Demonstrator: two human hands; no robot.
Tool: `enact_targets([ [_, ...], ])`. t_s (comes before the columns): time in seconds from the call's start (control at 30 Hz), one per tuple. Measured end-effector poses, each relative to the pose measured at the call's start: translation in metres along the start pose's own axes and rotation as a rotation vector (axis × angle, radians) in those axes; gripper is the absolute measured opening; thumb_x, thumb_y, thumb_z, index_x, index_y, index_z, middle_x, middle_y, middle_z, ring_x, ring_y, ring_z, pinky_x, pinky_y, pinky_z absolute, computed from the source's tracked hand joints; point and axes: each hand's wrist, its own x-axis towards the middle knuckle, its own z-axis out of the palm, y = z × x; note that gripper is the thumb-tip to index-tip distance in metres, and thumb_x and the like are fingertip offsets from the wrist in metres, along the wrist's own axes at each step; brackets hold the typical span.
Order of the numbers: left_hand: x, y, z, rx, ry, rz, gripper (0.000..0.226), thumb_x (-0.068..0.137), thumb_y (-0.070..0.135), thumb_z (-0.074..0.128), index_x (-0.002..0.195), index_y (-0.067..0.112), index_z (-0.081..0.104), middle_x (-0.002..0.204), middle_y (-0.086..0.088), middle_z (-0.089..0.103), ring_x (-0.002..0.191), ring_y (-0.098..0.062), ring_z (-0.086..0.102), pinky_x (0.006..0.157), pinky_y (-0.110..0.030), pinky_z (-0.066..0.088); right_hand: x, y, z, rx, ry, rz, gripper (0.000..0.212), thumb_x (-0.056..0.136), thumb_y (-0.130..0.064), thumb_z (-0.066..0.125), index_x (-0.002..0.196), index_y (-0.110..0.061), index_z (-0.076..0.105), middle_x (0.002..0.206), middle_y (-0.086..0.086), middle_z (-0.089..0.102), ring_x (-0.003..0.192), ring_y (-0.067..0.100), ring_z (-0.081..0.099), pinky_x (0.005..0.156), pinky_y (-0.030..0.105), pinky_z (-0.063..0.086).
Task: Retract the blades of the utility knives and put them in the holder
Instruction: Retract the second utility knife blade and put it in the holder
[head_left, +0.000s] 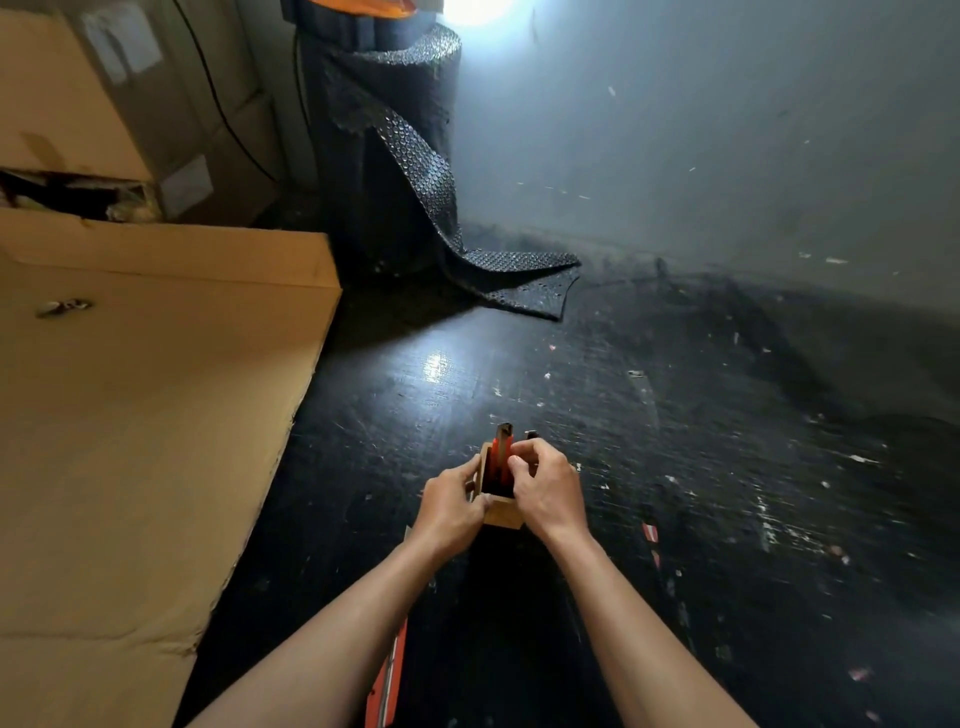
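A small wooden holder stands on the dark floor in front of me. My left hand grips its left side. A red utility knife stands upright inside the holder, its metal tip sticking out above the rim. My right hand pinches this knife from the right with thumb and fingers. Just behind my right hand a second dark knife tip shows. Another red utility knife lies on the floor under my left forearm, partly hidden.
A large flat cardboard sheet covers the floor on the left, with cardboard boxes behind it. A roll of dark bubble wrap stands at the back, its loose end trailing on the floor. The grey wall runs along the right.
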Motion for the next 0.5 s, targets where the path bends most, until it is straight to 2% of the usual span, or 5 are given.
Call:
enact_targets([
  [0.17,-0.016,0.003,-0.008,0.033,0.038,0.020,0.062,0.087,0.008,0.077,0.145,0.021,0.057,0.134,-0.003,0.072,0.123,-0.017,0.069,0.104,-0.029,0.052,-0.019,-0.004,-0.010,-0.018,-0.001,-0.048,0.015,0.095,-0.019,0.064,0.108,-0.017,0.071,0.102,0.001,0.077,0.095,0.017,0.071,0.086,0.036,0.059],
  [0.3,-0.042,-0.003,-0.023,0.068,0.071,0.020,0.060,0.088,0.012,0.078,0.144,0.012,0.058,0.141,-0.007,0.067,0.128,-0.019,0.065,0.107,-0.030,0.050,-0.045,-0.006,-0.008,-0.036,-0.041,-0.084,0.018,0.096,-0.020,0.064,0.112,-0.017,0.070,0.105,0.001,0.075,0.095,0.016,0.069,0.083,0.027,0.055],
  [0.43,-0.074,-0.026,-0.040,0.150,0.112,0.026,0.048,0.088,0.016,0.077,0.135,0.014,0.066,0.130,-0.004,0.073,0.119,-0.015,0.069,0.102,-0.024,0.052,-0.078,-0.005,0.009,-0.067,-0.119,-0.100,0.018,0.098,-0.021,0.062,0.114,-0.017,0.069,0.106,0.000,0.074,0.097,0.016,0.069,0.087,0.033,0.058],
  [0.5,-0.091,-0.039,-0.046,0.187,0.123,0.000,0.043,0.088,0.017,0.077,0.130,0.014,0.069,0.125,-0.003,0.075,0.114,-0.015,0.071,0.101,-0.028,0.056,-0.095,-0.004,0.022,-0.088,-0.157,-0.098,0.018,0.097,-0.023,0.062,0.114,-0.018,0.068,0.105,0.000,0.073,0.095,0.015,0.068,0.085,0.031,0.057],
])
